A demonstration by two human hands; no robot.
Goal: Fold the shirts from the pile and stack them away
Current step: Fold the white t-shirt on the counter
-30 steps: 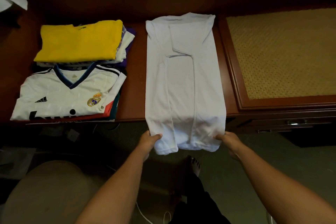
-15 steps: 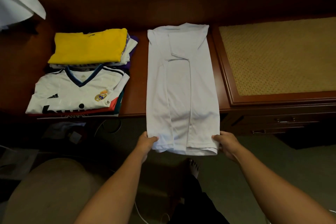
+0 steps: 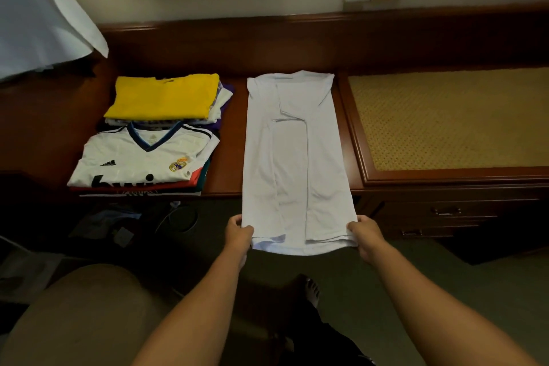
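A white shirt lies lengthwise on the wooden desk, both sides and sleeves folded inward into a long strip. Its hem hangs past the desk's front edge. My left hand pinches the hem's left corner and my right hand pinches the right corner, lifting the hem slightly. To the left are two stacks of folded shirts: a yellow shirt tops the far stack, and a white football jersey tops the near one.
A woven mat panel fills the raised desk section on the right, with drawers below it. A white cloth hangs at the upper left. A rounded brown seat is near my left arm. Cables lie on the floor.
The view has tilted up, showing the wall and socket. Both hands keep hold of the hem corners and have raised the hem a little toward the desk edge.
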